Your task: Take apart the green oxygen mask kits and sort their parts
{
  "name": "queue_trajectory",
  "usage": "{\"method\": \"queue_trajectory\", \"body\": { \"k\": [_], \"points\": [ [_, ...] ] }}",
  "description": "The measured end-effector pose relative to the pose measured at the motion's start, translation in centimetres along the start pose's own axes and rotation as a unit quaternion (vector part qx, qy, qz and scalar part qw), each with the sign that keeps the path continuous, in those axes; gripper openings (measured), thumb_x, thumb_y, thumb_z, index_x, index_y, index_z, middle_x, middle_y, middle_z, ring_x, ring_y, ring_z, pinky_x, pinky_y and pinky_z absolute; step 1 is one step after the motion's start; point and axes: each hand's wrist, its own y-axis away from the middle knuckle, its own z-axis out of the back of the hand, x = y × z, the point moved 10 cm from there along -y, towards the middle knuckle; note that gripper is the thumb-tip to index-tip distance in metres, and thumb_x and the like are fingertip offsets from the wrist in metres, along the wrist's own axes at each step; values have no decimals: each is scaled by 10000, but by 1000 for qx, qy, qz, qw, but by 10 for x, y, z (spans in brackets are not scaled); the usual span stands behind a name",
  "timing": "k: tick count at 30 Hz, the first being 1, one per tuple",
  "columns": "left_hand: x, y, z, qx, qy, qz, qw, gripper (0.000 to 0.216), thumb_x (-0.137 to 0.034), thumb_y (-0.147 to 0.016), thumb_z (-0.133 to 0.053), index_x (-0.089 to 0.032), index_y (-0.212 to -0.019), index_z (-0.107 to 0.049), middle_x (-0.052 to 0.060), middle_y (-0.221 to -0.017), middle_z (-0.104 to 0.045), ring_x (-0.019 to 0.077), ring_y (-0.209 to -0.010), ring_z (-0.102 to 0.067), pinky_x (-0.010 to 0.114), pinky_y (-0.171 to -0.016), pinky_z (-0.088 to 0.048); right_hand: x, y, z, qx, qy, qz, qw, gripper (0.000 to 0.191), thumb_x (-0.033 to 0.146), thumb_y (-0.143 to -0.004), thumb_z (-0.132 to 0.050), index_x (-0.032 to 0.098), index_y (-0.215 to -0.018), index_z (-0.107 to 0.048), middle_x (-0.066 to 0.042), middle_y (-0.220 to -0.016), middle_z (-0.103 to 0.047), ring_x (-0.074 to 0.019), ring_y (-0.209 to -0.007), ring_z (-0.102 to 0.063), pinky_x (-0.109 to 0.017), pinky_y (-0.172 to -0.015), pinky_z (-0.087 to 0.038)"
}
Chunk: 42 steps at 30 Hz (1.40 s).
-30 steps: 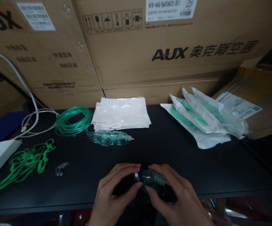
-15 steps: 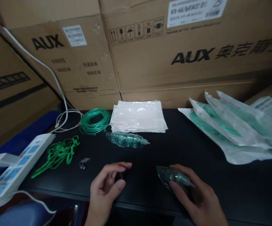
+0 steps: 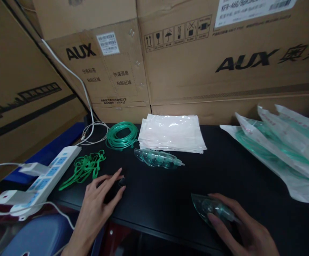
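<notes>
left hand [image 3: 98, 199]: flat on the surface [image 3: 170, 199], fingers [image 3: 118, 173] spread; a small dark piece [image 3: 122, 182] sits at the tips, can't tell if it is pinched
right hand [image 3: 242, 233]: fingers wrapped over a clear green mask [image 3: 209, 208], which rests on the surface at the near edge
progress: looks part-way, with some pouches filled and loose parts lying unpacked
filled pouches [image 3: 272, 149]: well right of the right fingers, green contents inside, overlapping
flat bags [image 3: 172, 133]: stacked far beyond both sets of fingers, look empty
loose masks [image 3: 157, 159]: nested row, beyond the left fingers
tubing coil [image 3: 122, 136]: further back
straps [image 3: 86, 167]: just left of the left fingers
</notes>
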Motion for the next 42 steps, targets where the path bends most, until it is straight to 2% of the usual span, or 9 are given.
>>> {"method": "queue_trajectory", "body": {
  "k": [7,12,18,21,24,28,31,36,42],
  "points": [
    [18,7,11,-31,-13,20,999,562,-456,-987,-626,-312,-1517,-510,47,-1229,-772,306,-1083,-630,445,-931,-490,2,4,-1,1,11,12,1000,307,422,-900,-738,292,-1178,-731,-20,-1074,-838,-208,-866,-825,-187,-734,-651],
    [12,6,15,-44,4,32,999,493,-434,-987,-637,-285,-1451,-563,66,-1254,-743,304,-1097,-625,463,-960,-486,4,3,-1,-6,3,-4,1000,330,436,-895,-732,274,-1183,-734,-41,-1107,-831,-234,-928,-818,-210,-726,-659],
    [-54,-48,23,-62,88,-36,994,371,-323,-985,-660,-277,-1352,-638,66,-1241,-734,280,-1153,-615,467,-1024,-470,30,-36,1,0,-29,-5,1000,293,429,-903,-708,254,-1136,-682,-45,-1035,-808,-226,-914,-799,-276,-804,-645],
    [-91,-90,11,-16,137,-107,985,278,-281,-1002,-627,-258,-1272,-687,67,-1236,-738,265,-1181,-618,461,-1044,-467,54,-73,1,14,-4,46,999,276,387,-919,-701,252,-1150,-632,-54,-1063,-775,-230,-978,-763,-316,-848,-609],
    [-106,-119,-12,42,168,-156,972,257,-260,-988,-641,-237,-1237,-699,68,-1245,-735,257,-1191,-630,457,-1055,-473,73,-104,-9,42,30,92,994,234,326,-952,-667,231,-1153,-591,-47,-1002,-757,-210,-882,-743,-334,-824,-595],
    [-97,-129,-39,70,222,-144,962,247,-260,-985,-648,-233,-1226,-696,72,-1240,-732,245,-1175,-650,437,-1037,-501,81,-116,-37,89,38,139,986,284,239,-970,-647,244,-1254,-643,-55,-1174,-778,-219,-1058,-752,-374,-977,-577],
    [-92,-124,-45,70,257,-138,954,248,-282,-1000,-639,-239,-1238,-691,78,-1237,-727,242,-1187,-647,424,-1055,-496,78,-111,-55,112,37,164,979,384,189,-974,-634,232,-1356,-639,-80,-1318,-738,-215,-1203,-708,-385,-1083,-529],
    [-90,-121,-49,75,272,-143,949,224,-274,-1004,-646,-234,-1219,-690,71,-1221,-725,228,-1188,-647,383,-1059,-495,74,-108,-67,118,52,185,974,364,181,-997,-610,192,-1357,-658,-114,-1367,-702,-233,-1267,-667,-414,-1148,-487],
    [-90,-120,-51,51,268,-162,948,240,-310,-1005,-656,-236,-1232,-678,73,-1195,-729,228,-1144,-661,384,-1015,-522,68,-106,-72,100,80,213,969,485,183,-990,-609,285,-1463,-567,-107,-1418,-658,-287,-1282,-656,-505,-1124,-520]
  ]
}}
